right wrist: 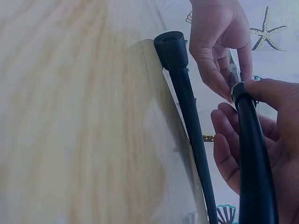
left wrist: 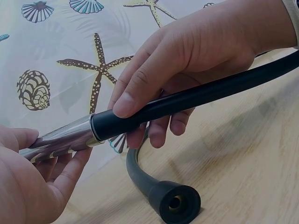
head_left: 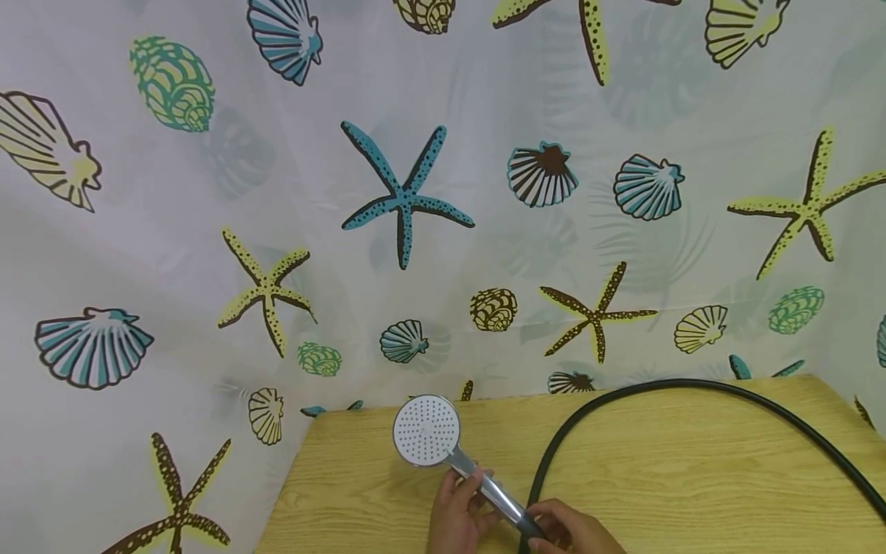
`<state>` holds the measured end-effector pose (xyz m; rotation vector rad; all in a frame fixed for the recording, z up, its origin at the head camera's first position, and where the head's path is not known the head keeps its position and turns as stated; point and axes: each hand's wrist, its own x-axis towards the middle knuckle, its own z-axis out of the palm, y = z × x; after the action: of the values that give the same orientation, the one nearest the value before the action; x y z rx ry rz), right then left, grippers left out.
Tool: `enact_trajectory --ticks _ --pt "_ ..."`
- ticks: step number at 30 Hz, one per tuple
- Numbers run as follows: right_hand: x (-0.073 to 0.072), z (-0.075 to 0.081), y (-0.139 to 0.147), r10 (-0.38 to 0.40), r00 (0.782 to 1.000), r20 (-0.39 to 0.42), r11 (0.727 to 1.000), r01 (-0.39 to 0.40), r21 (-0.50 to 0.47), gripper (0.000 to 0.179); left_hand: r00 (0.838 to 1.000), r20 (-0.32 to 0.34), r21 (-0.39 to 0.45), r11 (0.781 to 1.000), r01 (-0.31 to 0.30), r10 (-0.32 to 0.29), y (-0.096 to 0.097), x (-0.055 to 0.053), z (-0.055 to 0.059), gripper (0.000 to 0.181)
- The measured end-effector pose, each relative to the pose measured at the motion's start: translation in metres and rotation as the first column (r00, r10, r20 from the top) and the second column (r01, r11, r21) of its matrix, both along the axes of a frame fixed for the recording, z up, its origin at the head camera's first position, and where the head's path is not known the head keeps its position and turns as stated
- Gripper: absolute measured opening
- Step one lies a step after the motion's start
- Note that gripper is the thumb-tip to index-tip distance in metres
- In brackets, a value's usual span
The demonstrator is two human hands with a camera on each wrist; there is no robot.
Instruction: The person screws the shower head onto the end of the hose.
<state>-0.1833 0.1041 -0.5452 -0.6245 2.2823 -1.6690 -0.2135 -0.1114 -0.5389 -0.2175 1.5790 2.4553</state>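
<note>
A chrome shower head [head_left: 426, 431] with a round white spray face is held above the table, face toward the head camera. My left hand [head_left: 458, 514] grips its handle [left wrist: 65, 135] in the middle. My right hand [head_left: 571, 529] pinches the end of a black hose [left wrist: 196, 100] where it meets the handle's base. In the left wrist view the right thumb [left wrist: 125, 104] lies on the hose just beside the chrome rim. Whether the joint is fixed or only pushed together, I cannot tell. The hose's other end, a wide black connector [right wrist: 171, 49], lies free on the wood.
The light wooden table [head_left: 360, 477] spreads beneath both hands. The hose curves in a wide loop over its right side and out of view. A white curtain [head_left: 457, 92] printed with shells and starfish hangs behind the table and along its sides.
</note>
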Motion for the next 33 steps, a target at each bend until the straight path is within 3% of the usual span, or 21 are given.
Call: enact_trajectory --ticks 13,24,33 --pt "0.0003 -0.0014 0.0006 -0.04 0.999 0.001 0.999 0.04 0.001 0.036 1.0 -0.006 -0.002 1.0 -0.007 0.007 0.0001 0.0013 0.0028 0.058" --pt "0.0026 0.0028 0.0009 -0.071 0.997 -0.001 0.997 0.071 0.019 0.028 1.0 -0.007 0.008 1.0 -0.014 0.014 0.0013 0.0008 0.0024 0.041" --pt "0.0037 0.0029 0.0015 -0.077 0.997 0.011 0.996 0.077 0.033 0.027 1.0 -0.016 0.018 1.0 -0.014 0.014 0.002 -0.0016 0.0009 0.041"
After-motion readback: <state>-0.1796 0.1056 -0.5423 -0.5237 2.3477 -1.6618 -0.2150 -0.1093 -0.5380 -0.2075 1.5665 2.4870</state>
